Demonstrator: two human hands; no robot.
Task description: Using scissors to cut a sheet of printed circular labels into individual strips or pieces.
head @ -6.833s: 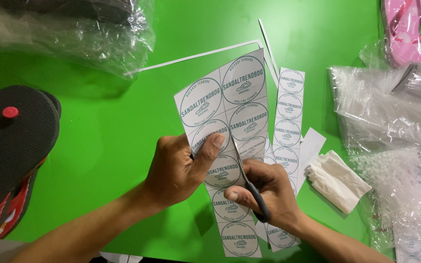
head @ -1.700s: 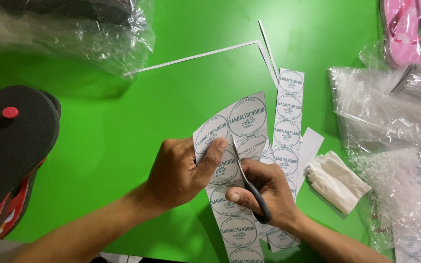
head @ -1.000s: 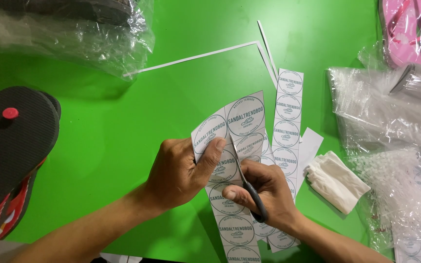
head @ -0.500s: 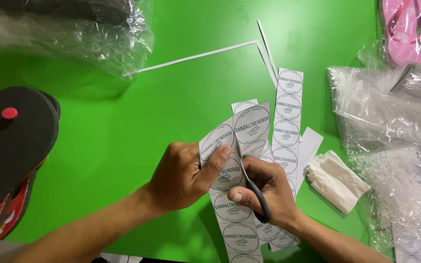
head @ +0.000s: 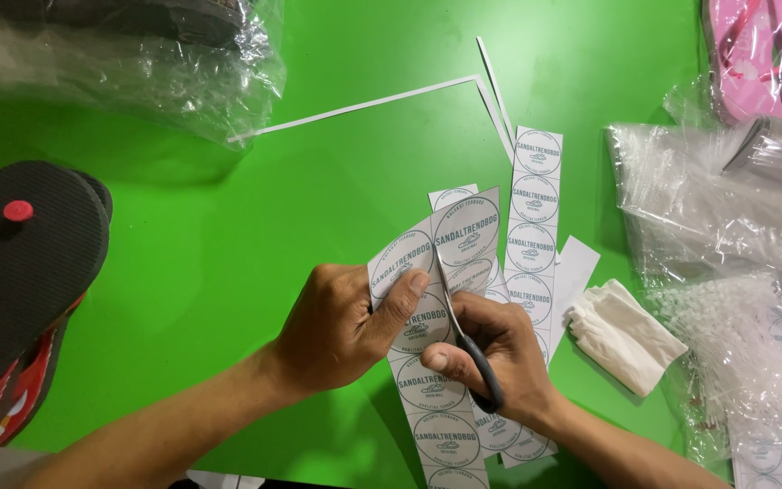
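Pinching sticker sheet [head: 436, 272], right hand [head: 491, 362] closed around scissors [head: 463, 335]

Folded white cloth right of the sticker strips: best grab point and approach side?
Pinch the folded white cloth at its lower right end, coming from the right. That end lies bare on the green table. The upper left end sits close to the white paper strip, and the right hand with the scissors works on that side. Its soft layered folds likely suit a pinch from above.

left hand [head: 341, 326] pinches sticker sheet [head: 436, 272] | right hand [head: 491, 367] works scissors [head: 463, 330]
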